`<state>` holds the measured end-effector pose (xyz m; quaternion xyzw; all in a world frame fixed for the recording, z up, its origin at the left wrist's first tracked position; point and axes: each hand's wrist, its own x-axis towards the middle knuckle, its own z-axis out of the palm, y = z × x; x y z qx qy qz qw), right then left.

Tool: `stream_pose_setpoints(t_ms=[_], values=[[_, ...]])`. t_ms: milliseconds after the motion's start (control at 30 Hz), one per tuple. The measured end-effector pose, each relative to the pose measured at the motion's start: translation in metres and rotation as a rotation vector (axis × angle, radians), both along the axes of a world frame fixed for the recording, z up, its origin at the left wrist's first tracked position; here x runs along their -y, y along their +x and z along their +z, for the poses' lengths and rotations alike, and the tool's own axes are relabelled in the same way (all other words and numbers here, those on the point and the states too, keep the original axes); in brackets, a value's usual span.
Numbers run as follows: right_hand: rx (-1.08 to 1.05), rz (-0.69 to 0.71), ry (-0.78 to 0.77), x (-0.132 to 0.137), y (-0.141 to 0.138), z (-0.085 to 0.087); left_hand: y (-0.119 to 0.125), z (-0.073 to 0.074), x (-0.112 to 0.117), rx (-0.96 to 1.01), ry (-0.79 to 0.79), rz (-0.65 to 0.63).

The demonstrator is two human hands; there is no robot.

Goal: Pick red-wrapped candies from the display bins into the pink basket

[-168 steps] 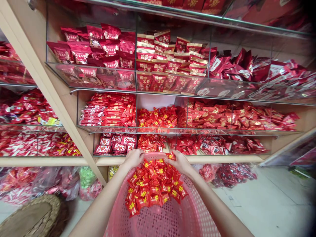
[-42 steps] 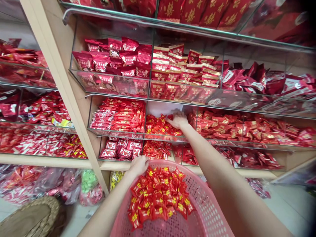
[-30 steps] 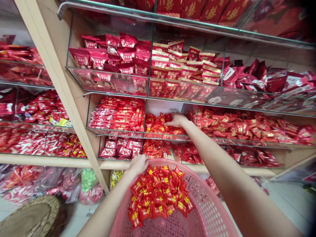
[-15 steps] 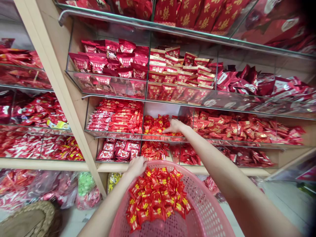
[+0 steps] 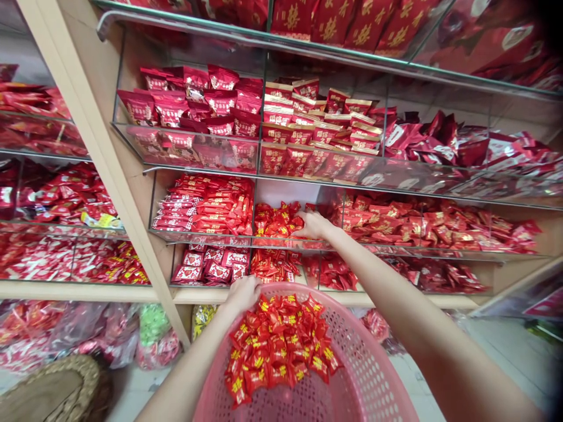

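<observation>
My left hand (image 5: 245, 293) is closed over the far-left rim of a pink perforated plastic basket (image 5: 378, 357). Inside it, small red wrapped candies (image 5: 279, 346) with yellow print lie in a heap toward the left. My right hand (image 5: 314, 225) reaches into a glass-fronted shelf compartment, beside a low pile of similar red candies (image 5: 275, 221). Its fingers are stretched toward the pile and touch its right edge, with no candy visibly gripped. The fingertips are partly hidden among the wrappers.
Glass dividers and front lips bound the compartments; a glass shelf edge (image 5: 316, 183) runs just above my right hand. Red packets (image 5: 220, 102) fill the shelf above. A wooden upright (image 5: 101, 170) stands left. Bagged goods (image 5: 153, 334) and a woven basket (image 5: 79, 375) sit low at left.
The view has shifted very slightly. My right hand stays at the candy pile with a small finger movement, and my left hand stays on the basket rim.
</observation>
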<state>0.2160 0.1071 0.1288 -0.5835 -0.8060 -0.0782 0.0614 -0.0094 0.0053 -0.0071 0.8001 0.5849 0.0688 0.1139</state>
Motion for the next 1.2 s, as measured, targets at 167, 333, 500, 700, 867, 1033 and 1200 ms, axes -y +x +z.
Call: stream_pose_setpoints(t_ms=[167,333,500,700,867,1033,1200], values=[[0.055,0.005,-0.013,0.001,0.000,0.002,0.000,0.000,0.000,0.008,-0.014,0.014],[0.000,0.065,0.093,0.007,0.006,0.002,0.000,-0.001,-0.001,0.016,-0.004,-0.002],[-0.091,0.034,0.161,0.009,0.006,0.003,-0.001,-0.001,0.000,0.019,-0.015,0.015],[-0.262,-0.018,0.254,0.010,0.006,0.003,0.000,-0.003,-0.001,0.027,0.001,-0.001],[-0.454,-0.074,0.341,0.009,0.005,0.006,0.000,-0.003,-0.002,0.025,-0.009,0.012],[-0.873,-0.058,0.410,0.001,0.000,0.020,-0.001,-0.004,-0.002,0.003,0.012,-0.007],[-1.470,-0.044,0.262,0.015,-0.014,0.037,-0.001,-0.003,-0.001,-0.018,0.034,-0.024]])
